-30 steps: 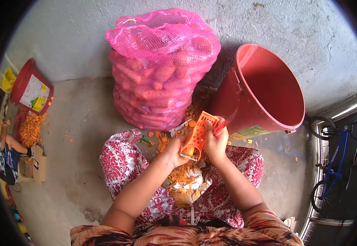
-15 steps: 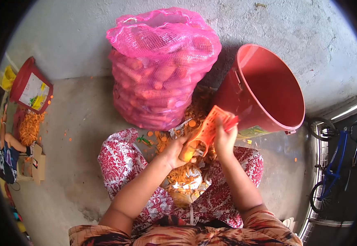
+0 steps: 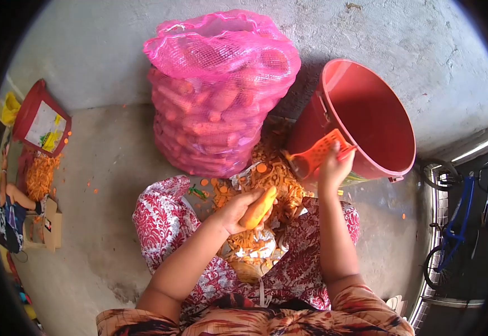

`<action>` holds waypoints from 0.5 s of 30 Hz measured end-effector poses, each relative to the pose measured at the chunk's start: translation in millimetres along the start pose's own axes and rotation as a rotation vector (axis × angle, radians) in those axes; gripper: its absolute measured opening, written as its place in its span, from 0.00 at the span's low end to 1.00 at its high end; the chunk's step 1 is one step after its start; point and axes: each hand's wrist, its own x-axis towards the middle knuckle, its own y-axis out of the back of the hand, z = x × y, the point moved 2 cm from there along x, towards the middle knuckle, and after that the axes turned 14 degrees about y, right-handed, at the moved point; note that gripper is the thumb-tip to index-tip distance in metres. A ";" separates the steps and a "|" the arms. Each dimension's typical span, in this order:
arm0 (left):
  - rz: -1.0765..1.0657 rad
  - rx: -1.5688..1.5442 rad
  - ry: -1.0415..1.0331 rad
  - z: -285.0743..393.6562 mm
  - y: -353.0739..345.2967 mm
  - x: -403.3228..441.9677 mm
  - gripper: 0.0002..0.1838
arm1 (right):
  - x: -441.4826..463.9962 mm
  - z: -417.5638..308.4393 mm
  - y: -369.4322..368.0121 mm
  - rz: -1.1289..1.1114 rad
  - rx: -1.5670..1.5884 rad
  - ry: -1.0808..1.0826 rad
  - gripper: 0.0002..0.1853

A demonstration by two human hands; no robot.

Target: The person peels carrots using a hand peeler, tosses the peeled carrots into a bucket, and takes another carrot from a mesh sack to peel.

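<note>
A peeled, bright orange carrot [image 3: 259, 209] lies tilted in my left hand [image 3: 237, 211], whose fingers wrap round it above my lap. Up and to the right, my right hand [image 3: 333, 168] grips an orange-red peeler [image 3: 319, 152] with holes in its flat body. The peeler is held apart from the carrot, near the front wall of the red bucket [image 3: 322, 120]. Beneath both hands, a heap of carrot peelings [image 3: 283, 187] covers the floor between my legs, with some cut carrot rounds among them.
A pink mesh sack [image 3: 210, 123] full of carrots stands against the grey wall [image 3: 109, 50]. At far left, a person [image 3: 11, 207] sits by another red bucket [image 3: 42, 120], more peelings [image 3: 42, 176] and a cardboard box [image 3: 52, 227]. A blue bicycle [image 3: 456, 229] is at right.
My right hand has moved up and right with the peeler, away from the carrot and towards the bucket. The carrot stays in my left hand, now more fully in sight.
</note>
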 end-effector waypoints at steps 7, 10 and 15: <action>0.118 -0.125 -0.064 4.5 4.2 4.2 0.19 | -44.0 -37.8 -2.8 -0.286 0.506 -0.294 0.07; 0.138 -0.102 -0.117 3.3 0.9 3.4 0.16 | -61.4 -53.7 -8.4 -0.343 0.490 -0.346 0.08; 0.138 -0.154 -0.144 3.0 0.6 3.9 0.15 | -66.1 -56.0 -9.4 -0.302 0.428 -0.243 0.08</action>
